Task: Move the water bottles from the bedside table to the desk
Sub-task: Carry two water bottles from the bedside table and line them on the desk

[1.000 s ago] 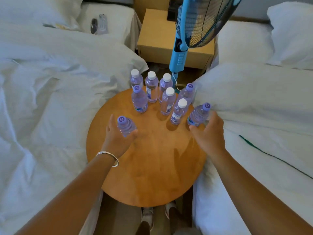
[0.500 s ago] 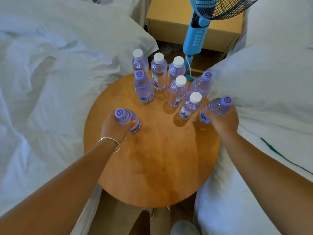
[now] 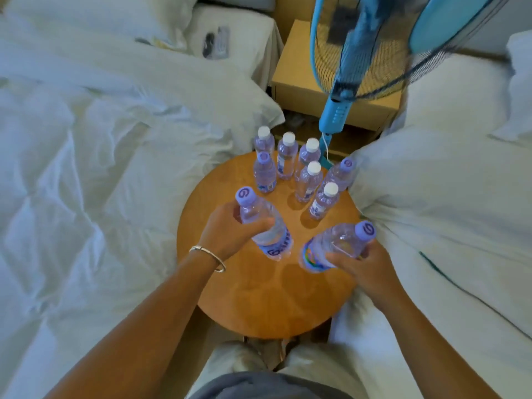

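Biggest risk from here: knocking over the seven bottles point(image 3: 308, 182) left standing at the far side of the round wooden table point(image 3: 267, 306) while pulling away, since they sat packed close, a few nearly touching. Could also slip: thin clear plastic, both tilted, gripped low on the body. Left hand point(image 3: 230, 234) had fingers wrapped around a purple-capped bottle point(image 3: 263, 226), lifted off the table, cap leaning left. Right hand point(image 3: 362, 266) had fingers curled around a second bottle point(image 3: 336, 246), also lifted, cap pointing toward the right bed point(image 3: 446, 211). Both looked full, clear with a purplish tint, labels near the base. No desk in view, so a carry lay ahead.
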